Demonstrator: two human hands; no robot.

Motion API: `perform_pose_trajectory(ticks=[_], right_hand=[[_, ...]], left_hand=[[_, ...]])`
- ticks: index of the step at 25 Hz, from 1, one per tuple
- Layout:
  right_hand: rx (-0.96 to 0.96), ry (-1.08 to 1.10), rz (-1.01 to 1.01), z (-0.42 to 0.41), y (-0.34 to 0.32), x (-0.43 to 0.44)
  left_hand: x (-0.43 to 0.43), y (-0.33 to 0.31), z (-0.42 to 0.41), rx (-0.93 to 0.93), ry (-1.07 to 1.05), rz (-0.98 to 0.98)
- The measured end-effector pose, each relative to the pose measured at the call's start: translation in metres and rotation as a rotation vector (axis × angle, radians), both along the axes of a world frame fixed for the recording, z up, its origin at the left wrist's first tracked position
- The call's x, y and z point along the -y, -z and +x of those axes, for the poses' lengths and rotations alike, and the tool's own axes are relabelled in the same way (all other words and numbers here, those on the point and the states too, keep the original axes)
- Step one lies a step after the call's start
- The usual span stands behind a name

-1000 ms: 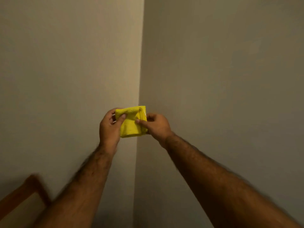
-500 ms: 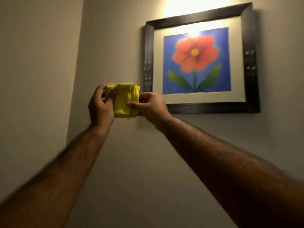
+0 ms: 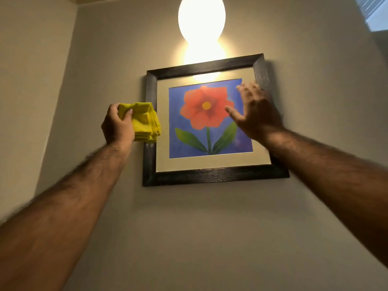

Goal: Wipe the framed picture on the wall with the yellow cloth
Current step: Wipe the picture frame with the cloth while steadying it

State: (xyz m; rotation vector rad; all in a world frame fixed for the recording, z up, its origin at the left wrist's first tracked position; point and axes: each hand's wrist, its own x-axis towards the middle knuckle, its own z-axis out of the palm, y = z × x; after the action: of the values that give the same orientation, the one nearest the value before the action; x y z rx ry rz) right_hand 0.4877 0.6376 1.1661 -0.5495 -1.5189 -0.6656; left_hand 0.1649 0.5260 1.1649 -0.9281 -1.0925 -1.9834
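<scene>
A picture of a red flower on blue, in a dark frame (image 3: 201,174), hangs on the wall ahead and above me. My left hand (image 3: 117,124) grips a folded yellow cloth (image 3: 147,122), held at the frame's left edge; whether the cloth touches the frame I cannot tell. My right hand (image 3: 255,111) is open with fingers spread, raised in front of the picture's upper right area, covering part of the frame's right side.
A bright round lamp (image 3: 201,17) glows on the wall just above the frame and glares on the glass. The room's corner (image 3: 69,66) runs down to the left of the picture. A window edge (image 3: 375,11) shows at top right.
My view has tilted up from the bare corner to the picture. My right hand let go of the cloth and rose in front of the picture's right side; my left hand carried the cloth to the left edge.
</scene>
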Motion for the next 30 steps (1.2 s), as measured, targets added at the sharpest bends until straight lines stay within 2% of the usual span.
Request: perform_pose_trajectory(ticks=[4,9,12,14,15,19,23,30], right_hand=[[0.006,0.186,-0.028,0.040,-0.013,-0.036],[0.021,0.250,-0.120,0.032,-0.006,-0.071],[-0.007,0.245,-0.120,0.029,0.000,-0.085],[-0.014,0.229,-0.124,0.027,0.001,-0.091],[-0.019,0.223,-0.122,0.026,0.001,-0.093],[-0.015,0.223,-0.125,0.022,0.004,-0.096],[-0.027,0.236,-0.110,0.021,0.004,-0.100],[-0.039,0.238,-0.069,0.020,0.002,-0.108]], left_hand=[[-0.018,-0.015,-0.007,0.092,0.059,-0.054],[-0.034,-0.021,0.000,0.049,-0.100,-0.085],[-0.041,-0.015,0.007,-0.044,-0.365,-0.105],[-0.046,-0.013,0.009,-0.175,-0.589,-0.153],[-0.049,-0.013,0.009,-0.250,-0.621,-0.147],[-0.060,-0.002,0.002,-0.419,-0.508,-0.144],[-0.067,0.022,0.001,-0.502,-0.386,-0.284],[-0.066,0.137,-0.015,-0.603,-0.422,-0.387]])
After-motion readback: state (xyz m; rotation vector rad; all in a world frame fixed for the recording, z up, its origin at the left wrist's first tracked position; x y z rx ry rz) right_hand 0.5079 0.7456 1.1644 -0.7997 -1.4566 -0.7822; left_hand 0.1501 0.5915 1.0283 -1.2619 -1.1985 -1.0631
